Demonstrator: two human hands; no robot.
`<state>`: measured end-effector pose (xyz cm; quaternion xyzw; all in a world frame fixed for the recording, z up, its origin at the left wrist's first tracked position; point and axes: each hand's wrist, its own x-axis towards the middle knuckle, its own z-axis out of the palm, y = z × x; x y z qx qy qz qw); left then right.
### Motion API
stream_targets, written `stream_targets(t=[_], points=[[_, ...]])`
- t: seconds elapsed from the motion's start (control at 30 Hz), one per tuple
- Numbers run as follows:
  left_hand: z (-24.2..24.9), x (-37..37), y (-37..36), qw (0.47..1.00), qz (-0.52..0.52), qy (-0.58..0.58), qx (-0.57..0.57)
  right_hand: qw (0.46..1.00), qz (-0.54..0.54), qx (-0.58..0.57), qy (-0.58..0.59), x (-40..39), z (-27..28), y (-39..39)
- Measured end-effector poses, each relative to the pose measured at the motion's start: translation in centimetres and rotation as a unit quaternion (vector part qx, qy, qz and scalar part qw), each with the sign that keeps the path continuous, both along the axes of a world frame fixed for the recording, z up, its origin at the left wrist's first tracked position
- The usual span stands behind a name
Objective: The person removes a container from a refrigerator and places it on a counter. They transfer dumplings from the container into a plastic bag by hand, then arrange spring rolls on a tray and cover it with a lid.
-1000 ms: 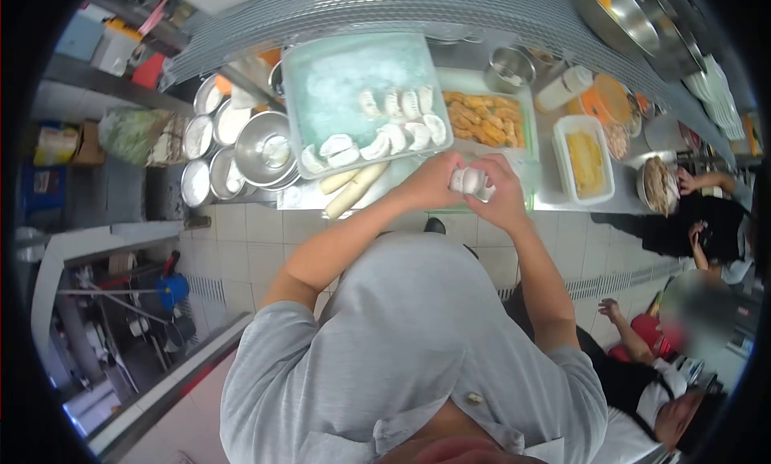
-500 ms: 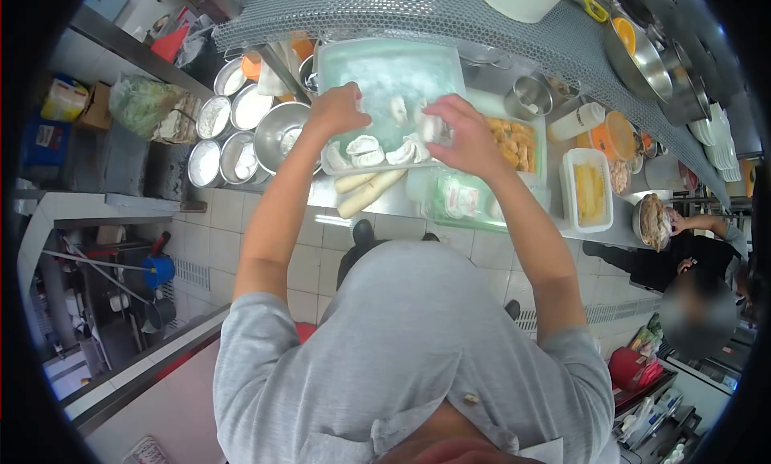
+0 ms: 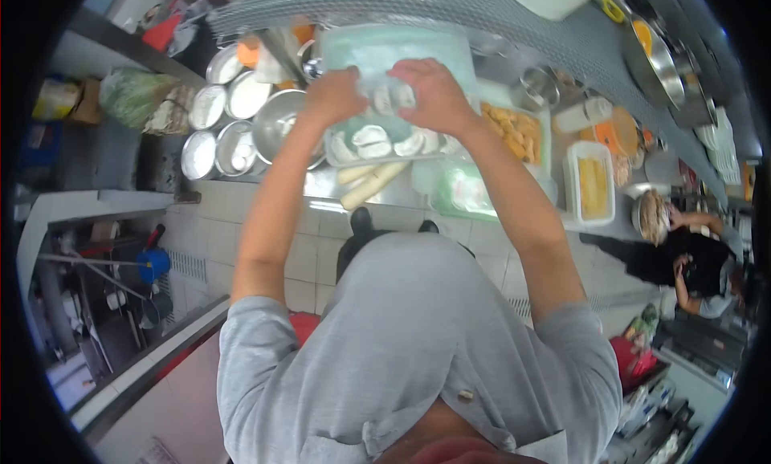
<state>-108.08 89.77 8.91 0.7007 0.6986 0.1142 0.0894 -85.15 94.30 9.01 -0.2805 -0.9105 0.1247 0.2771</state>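
Observation:
A pale green tray (image 3: 393,46) dusted with white powder lies before me. Along its near side sit several white crescent dumplings (image 3: 371,141). My right hand (image 3: 434,95) is over the middle of the tray, thumb and fingers around a white dumpling (image 3: 404,97). Just left of it is another dumpling (image 3: 383,100). Over the tray's left part, my left hand (image 3: 333,97) has its fingers bent toward that dumpling; blur hides whether they touch or hold anything.
Steel bowls of white powder (image 3: 249,95) and a larger steel bowl (image 3: 277,127) stand left. Pale long roots (image 3: 373,185) lie at the counter's front edge. Rightward are golden pieces (image 3: 514,131) and a white tub (image 3: 590,183). A mesh shelf (image 3: 385,2) overhangs; another person (image 3: 699,255) works far right.
My right hand has moved left and farther back, from the tray's right side to the dumplings in the middle. My left hand has shifted slightly. The view has tilted a little.

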Motion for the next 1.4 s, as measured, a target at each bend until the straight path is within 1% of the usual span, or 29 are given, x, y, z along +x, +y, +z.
stream_targets(t=[0.03, 0.07, 0.1, 0.13, 0.2, 0.23, 0.27, 0.33, 0.37, 0.4, 0.47, 0.5, 0.57, 0.6, 0.67, 0.7, 0.77, 0.8, 0.9, 1.0, 1.1, 1.17, 1.2, 1.23, 1.33, 1.37, 1.4], points=[[1.0, 0.3, -0.9, 0.998, -0.015, -0.054, 0.023, 0.998, -0.016, 0.032, 0.054, 1.9, 1.6, -1.0], [2.4, 0.8, -1.8, 0.992, -0.029, -0.109, 0.049, 0.994, -0.065, -0.032, 0.075, 4.6, 1.8, -2.3], [4.1, 2.1, -3.0, 0.978, -0.067, -0.200, 0.005, 0.984, -0.113, -0.091, 0.100, 7.6, 2.4, -3.7], [5.2, 3.2, -4.4, 0.952, -0.104, -0.286, -0.038, 0.968, -0.159, -0.145, 0.128, 10.6, 3.0, -5.0], [3.7, 6.9, -6.7, 0.892, -0.251, -0.372, -0.044, 0.941, -0.261, -0.206, 0.065, 16.6, 1.4, -7.4], [2.7, 9.3, -7.7, 0.872, -0.275, -0.392, -0.102, 0.924, -0.298, -0.238, -0.019, 19.0, 0.1, -8.6], [1.4, 11.9, -8.1, 0.849, -0.297, -0.407, -0.159, 0.898, -0.332, -0.269, -0.101, 20.7, -1.4, -9.7], [-4.3, 16.7, -7.1, 0.862, -0.325, -0.333, -0.199, 0.899, -0.344, -0.222, -0.156, 22.4, -4.9, -12.6], [-7.1, 18.7, -6.5, 0.867, -0.329, -0.315, -0.200, 0.897, -0.348, -0.199, -0.184, 23.0, -6.1, -13.5], [-9.6, 20.5, -5.9, 0.872, -0.333, -0.298, -0.202, 0.892, -0.372, -0.179, -0.186, 23.3, -6.7, -14.1], [-13.9, 24.1, -4.9, 0.894, -0.323, -0.266, -0.161, 0.878, -0.417, -0.139, -0.188, 23.6, -7.7, -14.9], [-14.9, 25.4, -4.6, 0.904, -0.318, -0.249, -0.140, 0.892, -0.393, -0.118, -0.190, 24.0, -8.2, -15.0], [-15.2, 27.3, -4.1, 0.897, -0.331, -0.239, -0.172, 0.916, -0.344, -0.076, -0.193, 24.8, -9.0, -15.0], [-15.4, 28.1, -4.0, 0.893, -0.337, -0.234, -0.188, 0.929, -0.321, -0.055, -0.178, 25.2, -9.4, -15.0], [-15.2, 29.2, -4.4, 0.908, -0.314, -0.217, -0.174, 0.951, -0.271, -0.014, -0.148, 25.5, -9.5, -14.6], [-15.2, 29.6, -4.6, 0.915, -0.301, -0.209, -0.168, 0.950, -0.265, -0.030, -0.161, 25.8, -9.4, -14.4], [-14.6, 30.0, -4.5, 0.915, -0.289, -0.195, -0.205, 0.948, -0.250, -0.060, -0.187, 25.7, -8.0, -14.0], [-14.3, 30.1, -4.4, 0.914, -0.281, -0.188, -0.223, 0.950, -0.246, -0.049, -0.185, 25.7, -8.1, -13.8], [-13.6, 30.2, -4.6, 0.920, -0.252, -0.193, -0.231, 0.955, -0.234, -0.029, -0.179, 25.5, -8.4, -13.3], [-13.7, 30.0, -4.4, 0.920, -0.232, -0.217, -0.230, 0.960, -0.219, -0.036, -0.174, 25.5, -8.9, -13.1], [-14.5, 29.5, -4.1, 0.901, -0.213, -0.284, -0.248, 0.964, -0.207, -0.043, -0.163, 25.1, -9.9, -13.2], [-15.9, 29.4, -4.5, 0.902, -0.235, -0.306, -0.195, 0.968, -0.193, -0.044, -0.152, 24.4, -10.8, -13.0], [-16.6, 29.2, -4.6, 0.903, -0.240, -0.314, -0.166, 0.964, -0.201, -0.049, -0.164, 24.1, -10.8, -13.0], [-16.9, 29.0, -4.4, 0.908, -0.267, -0.283, -0.153, 0.961, -0.208, -0.054, -0.175, 23.9, -10.3, -13.1], [-14.9, 27.2, -5.0, 0.904, -0.261, -0.316, -0.121, 0.947, -0.224, -0.070, -0.219, 23.6, -8.5, -13.6], [-13.4, 26.2, -5.5, 0.908, -0.256, -0.315, -0.105, 0.940, -0.231, -0.076, -0.238, 23.6, -8.1, -13.7], [-11.0, 25.0, -6.0, 0.900, -0.257, -0.334, -0.111, 0.934, -0.239, -0.078, -0.252, 23.4, -8.1, -13.8]])
